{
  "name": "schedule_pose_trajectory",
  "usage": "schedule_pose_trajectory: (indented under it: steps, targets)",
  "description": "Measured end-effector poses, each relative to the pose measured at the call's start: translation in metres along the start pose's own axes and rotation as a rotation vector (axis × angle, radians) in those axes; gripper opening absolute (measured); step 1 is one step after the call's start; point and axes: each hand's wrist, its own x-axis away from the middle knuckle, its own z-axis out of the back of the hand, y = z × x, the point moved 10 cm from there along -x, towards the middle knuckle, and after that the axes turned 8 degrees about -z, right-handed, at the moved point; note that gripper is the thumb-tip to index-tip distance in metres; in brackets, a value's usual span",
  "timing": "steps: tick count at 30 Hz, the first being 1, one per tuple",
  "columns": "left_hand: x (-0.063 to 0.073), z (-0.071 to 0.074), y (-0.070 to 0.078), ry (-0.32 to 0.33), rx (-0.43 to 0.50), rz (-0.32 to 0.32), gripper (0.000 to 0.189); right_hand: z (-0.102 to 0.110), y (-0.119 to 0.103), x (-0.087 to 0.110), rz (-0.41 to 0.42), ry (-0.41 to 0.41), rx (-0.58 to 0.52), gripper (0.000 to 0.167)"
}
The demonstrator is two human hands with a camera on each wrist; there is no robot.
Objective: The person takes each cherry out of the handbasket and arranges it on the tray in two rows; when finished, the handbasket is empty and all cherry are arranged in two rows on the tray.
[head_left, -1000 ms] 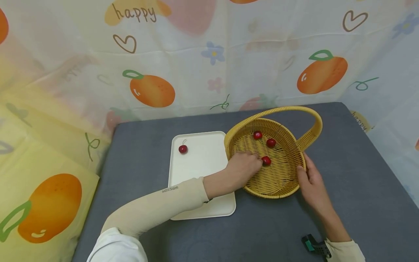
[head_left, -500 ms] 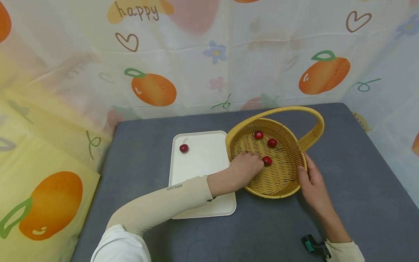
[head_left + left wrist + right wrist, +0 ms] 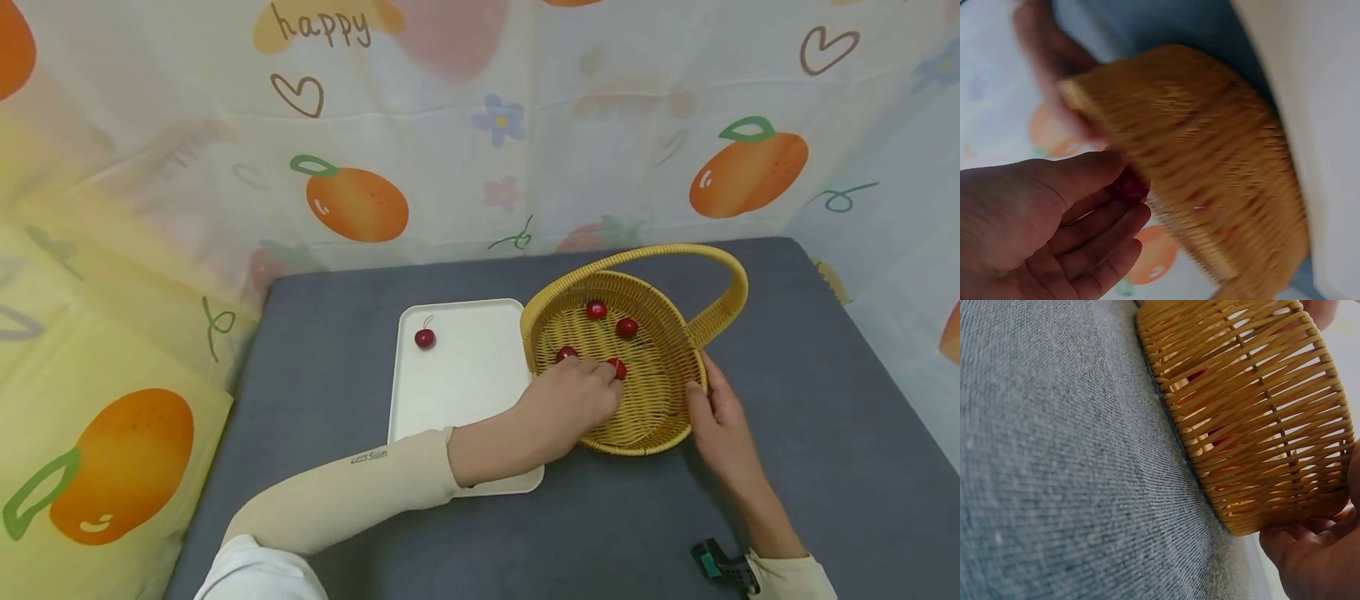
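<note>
A yellow woven basket point(image 3: 645, 417) with a tall handle stands right of the middle of the table. My left hand point(image 3: 573, 400) reaches over its near left rim. In the left wrist view, my left hand point(image 3: 1047, 219) pinches a dark red cherry point(image 3: 1127, 187) between thumb and fingers. Around that hand in the basket lie a cherry point(image 3: 566, 354) partly hidden behind it and two farther back, a cherry point(image 3: 596, 310) and another cherry point(image 3: 627, 327). My right hand point(image 3: 723, 425) grips the basket's right rim, seen also in the right wrist view as the right hand point(image 3: 1322, 553) on the wicker wall.
Left of the basket lies a white rectangular tray point(image 3: 450, 375), bearing one stemmed cherry point(image 3: 424, 337). The left forearm crosses the tray's near part. A grey cloth covers the table point(image 3: 322, 358). A fruit-printed curtain point(image 3: 450, 167) hangs behind it.
My left hand has shifted slightly right and toward me inside the basket, and a cherry formerly hidden shows behind it. The right hand keeps its hold on the rim.
</note>
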Motion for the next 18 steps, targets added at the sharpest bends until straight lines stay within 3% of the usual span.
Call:
schedule_pose_trajectory:
  steps: [4,8,13,18]
  targets:
    - [0.021,0.035,0.006,0.089,-0.014,0.003,0.011,0.001,-0.001,0.0,0.006,0.01,0.011,0.057]
    - [0.046,0.059,0.008,0.143,0.025,0.031,0.006,0.001,0.0,0.0,0.0,0.009,0.011,0.057]
    - [0.08,0.068,0.006,0.127,0.125,0.089,0.015,0.0,0.002,0.002,-0.004,0.004,0.01,0.057]
    - [0.114,0.063,-0.005,0.112,0.185,0.192,0.024,0.0,0.004,0.002,-0.016,0.003,0.01,0.057]
